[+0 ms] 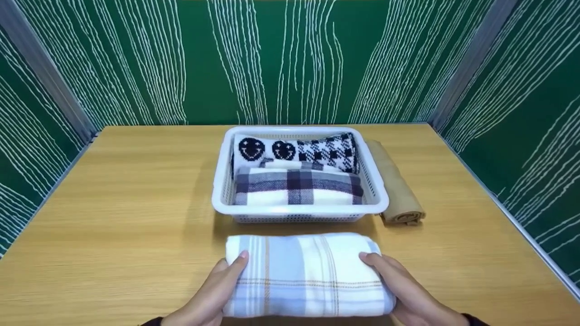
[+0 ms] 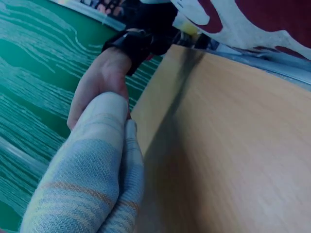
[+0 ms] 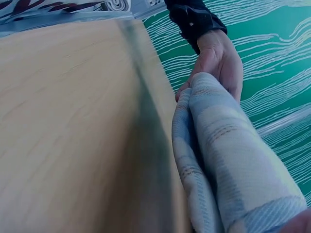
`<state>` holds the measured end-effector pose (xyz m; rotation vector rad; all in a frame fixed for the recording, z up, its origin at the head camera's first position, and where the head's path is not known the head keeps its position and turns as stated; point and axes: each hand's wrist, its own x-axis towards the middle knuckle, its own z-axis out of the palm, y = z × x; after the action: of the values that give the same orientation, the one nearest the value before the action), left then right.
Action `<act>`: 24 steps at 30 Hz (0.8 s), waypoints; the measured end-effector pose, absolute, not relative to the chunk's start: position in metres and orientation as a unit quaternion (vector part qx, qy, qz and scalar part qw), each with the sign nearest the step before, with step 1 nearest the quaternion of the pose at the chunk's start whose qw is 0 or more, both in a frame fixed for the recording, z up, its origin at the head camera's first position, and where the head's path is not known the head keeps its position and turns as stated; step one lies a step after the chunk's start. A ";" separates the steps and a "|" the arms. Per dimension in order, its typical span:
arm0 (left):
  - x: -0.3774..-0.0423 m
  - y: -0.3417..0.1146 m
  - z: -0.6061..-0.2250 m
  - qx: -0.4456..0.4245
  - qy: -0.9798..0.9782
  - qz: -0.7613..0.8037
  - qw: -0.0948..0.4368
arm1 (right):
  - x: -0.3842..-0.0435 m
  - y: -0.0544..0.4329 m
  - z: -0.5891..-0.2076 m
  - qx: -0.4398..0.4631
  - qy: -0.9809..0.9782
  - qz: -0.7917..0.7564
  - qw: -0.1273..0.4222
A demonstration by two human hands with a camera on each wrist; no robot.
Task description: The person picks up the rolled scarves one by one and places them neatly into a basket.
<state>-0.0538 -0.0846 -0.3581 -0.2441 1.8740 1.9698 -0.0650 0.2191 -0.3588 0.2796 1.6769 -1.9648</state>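
Note:
A folded scarf (image 1: 312, 276) in white and pale blue plaid with thin tan lines is held above the near part of the table. My left hand (image 1: 210, 290) grips its left end, thumb on top and the other fingers mostly hidden. At the right end my right hand (image 1: 405, 287) holds it the same way. The wrist views show the cloth's layered folds and a shadow on the table. Just beyond it stands a white plastic basket (image 1: 299, 209), holding a purple-grey and white plaid cloth (image 1: 299, 185) and a black-and-white patterned knit (image 1: 326, 149).
A rolled tan cloth (image 1: 398, 190) lies against the basket's right side. The wooden table (image 1: 127, 194) extends to both sides, bounded by green panels (image 1: 208, 59) with white lines at the back and sides.

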 end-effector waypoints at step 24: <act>-0.101 -0.088 -0.287 -0.103 0.623 0.766 0.123 | -0.112 0.224 -0.271 0.051 0.640 -0.731 0.232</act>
<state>-0.1007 -0.0875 -0.2868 -0.3000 1.8175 2.2336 -0.1121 0.2236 -0.2708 0.1408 1.7590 -2.0085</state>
